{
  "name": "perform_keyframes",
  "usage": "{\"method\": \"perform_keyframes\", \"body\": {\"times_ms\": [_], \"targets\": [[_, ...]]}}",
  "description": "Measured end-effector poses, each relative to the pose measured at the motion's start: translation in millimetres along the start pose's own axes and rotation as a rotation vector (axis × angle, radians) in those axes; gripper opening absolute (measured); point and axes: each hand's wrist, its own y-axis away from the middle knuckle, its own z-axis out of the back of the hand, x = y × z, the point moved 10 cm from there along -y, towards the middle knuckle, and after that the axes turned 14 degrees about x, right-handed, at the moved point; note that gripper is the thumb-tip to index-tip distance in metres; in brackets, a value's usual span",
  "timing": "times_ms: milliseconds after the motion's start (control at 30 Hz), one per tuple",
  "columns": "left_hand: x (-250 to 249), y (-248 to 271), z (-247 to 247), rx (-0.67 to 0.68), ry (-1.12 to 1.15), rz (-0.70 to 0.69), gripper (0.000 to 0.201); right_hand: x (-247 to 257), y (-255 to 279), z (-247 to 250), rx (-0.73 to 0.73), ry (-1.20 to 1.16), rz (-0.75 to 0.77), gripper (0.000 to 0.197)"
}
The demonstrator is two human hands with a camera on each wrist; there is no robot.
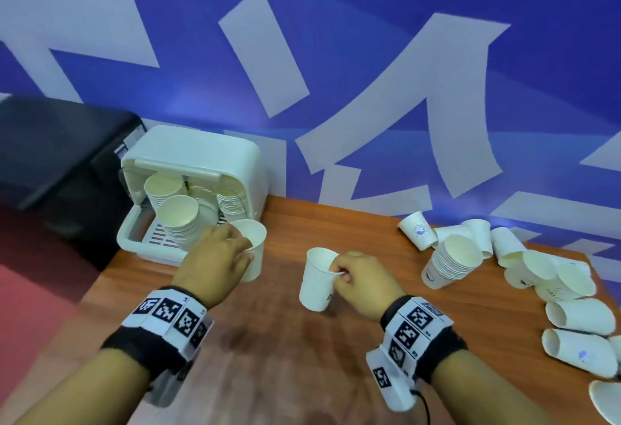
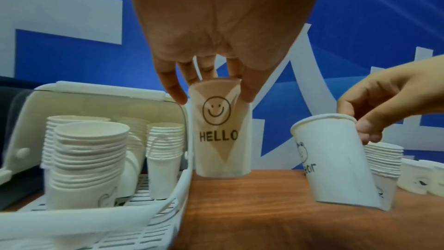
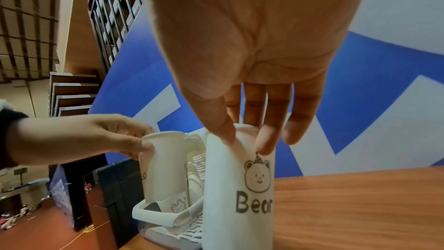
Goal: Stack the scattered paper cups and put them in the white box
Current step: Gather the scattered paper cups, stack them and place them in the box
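My left hand (image 1: 232, 253) pinches the rim of a white "HELLO" smiley cup (image 2: 220, 130), holding it upright just right of the white box (image 1: 188, 169). The same cup (image 1: 253, 250) hangs slightly above the table. My right hand (image 1: 346, 273) pinches the rim of a white "Bear" cup (image 3: 240, 187), which leans at the table's middle (image 1: 316, 280). The box stands open at the back left with several cup stacks (image 1: 178, 219) inside. Loose cups and a short stack (image 1: 450, 263) lie at the right.
The wooden table (image 1: 275, 340) runs from the box to the scattered cups (image 1: 578, 317) at the right edge. A black cabinet (image 1: 50, 156) stands left of the box. A blue and white wall (image 1: 336, 55) closes the back.
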Motion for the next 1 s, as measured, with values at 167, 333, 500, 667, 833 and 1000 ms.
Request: {"method": "perform_keyframes", "body": {"times_ms": [167, 333, 500, 667, 833, 1000], "targets": [[40, -12, 13, 0.014, 0.047, -0.039, 0.015, 23, -24, 3, -0.020, 0.011, -0.047, 0.013], [75, -28, 15, 0.051, -0.002, -0.099, 0.018, 41, -47, -5, -0.059, -0.005, -0.151, 0.013], [87, -36, 2, 0.166, -0.158, -0.226, 0.019, 58, -55, -18, -0.112, -0.045, -0.208, 0.013], [81, -48, -20, 0.266, -0.325, -0.269, 0.021, 65, -62, -28, -0.129, -0.077, -0.222, 0.017], [95, -64, -42, 0.344, -0.403, -0.143, 0.030, 69, -76, -37, -0.071, -0.087, -0.231, 0.017], [103, -73, -60, 0.420, -0.353, -0.114, 0.041, 72, -84, -37, -0.057, -0.066, -0.228, 0.014]]}}
